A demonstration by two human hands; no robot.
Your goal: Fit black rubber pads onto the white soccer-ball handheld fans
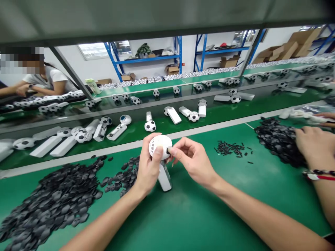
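Note:
My left hand (148, 169) is closed around the round head of a white ball-headed device (160, 143), its thumb on the near face. A flat white handle (164, 179) hangs down below the head, slightly tilted. With thumb and forefinger, my right hand (195, 160) pinches a small black piece (169, 150) against the right side of the head. Whether that piece is seated in the head I cannot tell. Left of my left hand lies a small heap of black panel pieces (125, 174), partly hidden by the hand.
A large heap of black pieces (60, 195) covers the left. Small black rods (229, 148) lie right, near another dark heap (280, 139) under a co-worker's hand (314, 146). Beyond a pale rail (209, 130), football-patterned devices (150, 125) lie on the green belt. Another person (56, 80) sits far left.

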